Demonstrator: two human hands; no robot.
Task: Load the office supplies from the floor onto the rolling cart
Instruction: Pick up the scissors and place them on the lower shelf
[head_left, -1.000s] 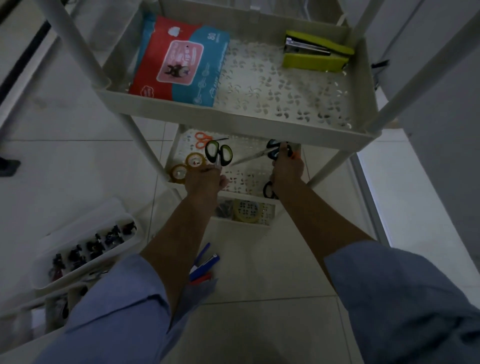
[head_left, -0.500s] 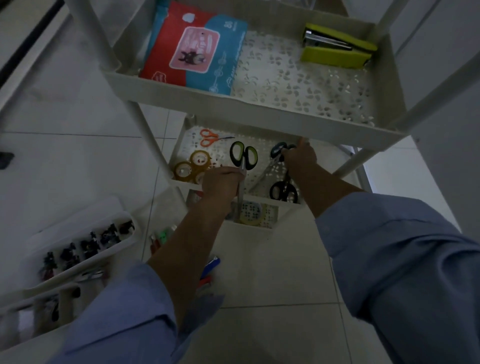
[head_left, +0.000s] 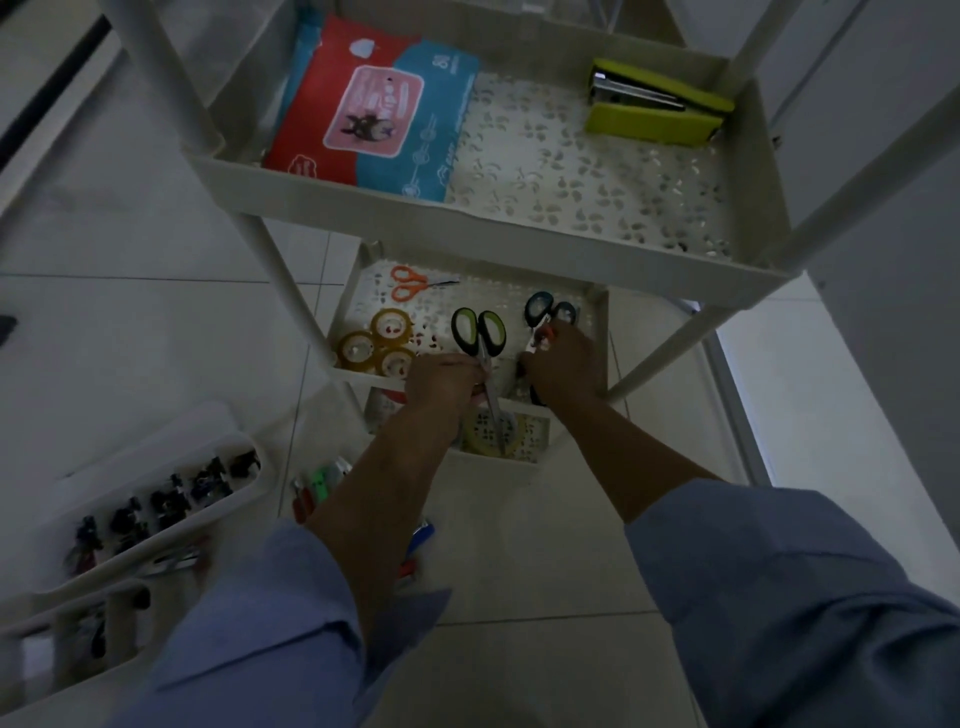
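Our left hand (head_left: 441, 376), gripping the green scissors (head_left: 478, 332), and our right hand (head_left: 563, 364), pinching the blue scissors (head_left: 540, 309), have come down to the shelf (head_left: 358, 371), so both are nearly loaded.

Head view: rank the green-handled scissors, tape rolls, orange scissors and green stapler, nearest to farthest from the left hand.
1. Green-handled scissors: gripped by the left hand itself, over the middle shelf.
2. Tape rolls: just to the hand's left, same shelf.
3. Orange scissors: back left of that shelf.
4. Green stapler: upper shelf, far right corner.
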